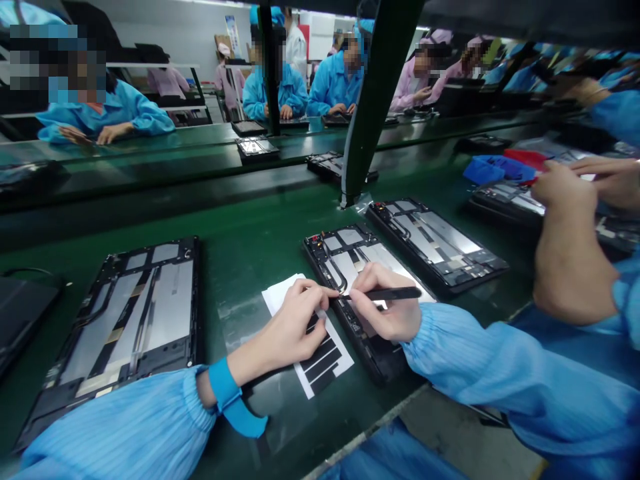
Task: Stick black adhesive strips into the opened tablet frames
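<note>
My right hand (pixel 385 300) is shut on black tweezers (pixel 387 293), whose tip reaches over an open tablet housing (pixel 350 257) with a black frame and metal-foil inner panels. My left hand (pixel 283 327) lies curled over a white backing sheet (pixel 280 295) carrying black adhesive strips (pixel 320 360). Its fingertips are close to the housing's edge. The sheet lies on the green conveyor belt (pixel 240 267), its far corner next to that housing. What the tweezer tip touches is hidden behind my fingers.
Similar open housings (pixel 125 320) (pixel 435 243) lie to either side. A co-worker's bare hands (pixel 575 193) and blue sleeve work at the right, near blue and red cloth (pixel 500 168). A dark upright post (pixel 380 87) stands beyond. Further workers in smocks sit across the line.
</note>
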`<action>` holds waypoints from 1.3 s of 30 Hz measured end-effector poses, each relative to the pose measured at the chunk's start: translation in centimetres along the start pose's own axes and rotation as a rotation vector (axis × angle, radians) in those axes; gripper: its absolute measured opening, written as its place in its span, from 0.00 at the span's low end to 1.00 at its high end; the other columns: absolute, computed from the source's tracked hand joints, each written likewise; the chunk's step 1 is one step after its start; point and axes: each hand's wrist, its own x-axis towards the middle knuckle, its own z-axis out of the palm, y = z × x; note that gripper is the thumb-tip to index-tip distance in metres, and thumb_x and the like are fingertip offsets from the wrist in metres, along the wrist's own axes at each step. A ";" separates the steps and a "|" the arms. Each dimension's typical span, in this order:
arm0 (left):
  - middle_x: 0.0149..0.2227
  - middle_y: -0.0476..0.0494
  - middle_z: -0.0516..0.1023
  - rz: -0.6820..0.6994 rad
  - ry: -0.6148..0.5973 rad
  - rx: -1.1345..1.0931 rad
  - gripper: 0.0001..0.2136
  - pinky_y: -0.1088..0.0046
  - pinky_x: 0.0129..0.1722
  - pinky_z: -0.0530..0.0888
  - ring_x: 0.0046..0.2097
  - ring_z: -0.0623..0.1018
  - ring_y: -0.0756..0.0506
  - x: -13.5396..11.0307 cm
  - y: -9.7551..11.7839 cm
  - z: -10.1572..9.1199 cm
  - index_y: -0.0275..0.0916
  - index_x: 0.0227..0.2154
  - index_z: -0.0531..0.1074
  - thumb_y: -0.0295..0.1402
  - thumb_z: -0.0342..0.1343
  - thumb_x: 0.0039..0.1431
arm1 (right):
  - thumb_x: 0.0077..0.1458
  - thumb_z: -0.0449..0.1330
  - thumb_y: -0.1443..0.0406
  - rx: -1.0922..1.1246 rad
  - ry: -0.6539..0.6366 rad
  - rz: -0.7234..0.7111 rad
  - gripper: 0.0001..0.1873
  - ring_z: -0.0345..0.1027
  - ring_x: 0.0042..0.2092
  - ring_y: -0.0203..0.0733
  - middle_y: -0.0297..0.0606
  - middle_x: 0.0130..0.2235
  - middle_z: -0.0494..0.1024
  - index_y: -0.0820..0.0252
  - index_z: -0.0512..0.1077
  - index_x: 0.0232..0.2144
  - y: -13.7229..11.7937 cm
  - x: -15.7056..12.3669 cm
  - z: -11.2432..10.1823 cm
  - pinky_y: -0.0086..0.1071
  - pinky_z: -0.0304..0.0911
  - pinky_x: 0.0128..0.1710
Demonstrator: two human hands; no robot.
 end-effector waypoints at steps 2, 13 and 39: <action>0.35 0.43 0.67 0.047 -0.022 0.101 0.09 0.65 0.43 0.67 0.43 0.64 0.44 0.1 0.0 0.1 0.39 0.28 0.58 0.18 0.43 0.47 | 0.47 0.55 0.73 0.079 0.106 0.017 0.08 0.61 0.25 0.34 0.33 0.23 0.64 0.60 0.59 0.22 0.1 -0.1 -0.1 0.30 0.59 0.24; 0.31 0.44 0.69 -0.127 -0.281 0.293 0.05 0.72 0.34 0.66 0.33 0.68 0.48 -1.7 2.1 -4.3 0.36 0.32 0.64 0.25 0.44 0.54 | 0.49 0.59 0.66 0.038 -0.194 0.240 0.05 0.69 0.35 0.38 0.38 0.32 0.72 0.63 0.68 0.31 -1.4 2.3 -1.8 0.31 0.66 0.35; 0.42 0.38 0.62 -0.491 -0.805 0.453 0.36 0.63 0.34 0.69 0.43 0.65 0.36 -2.4 1.2 -6.7 0.38 0.43 0.61 0.47 0.63 0.28 | 0.49 0.59 0.67 0.377 -0.542 0.258 0.05 0.65 0.28 0.33 0.35 0.26 0.73 0.65 0.70 0.26 -7.2 -1.5 6.9 0.26 0.59 0.29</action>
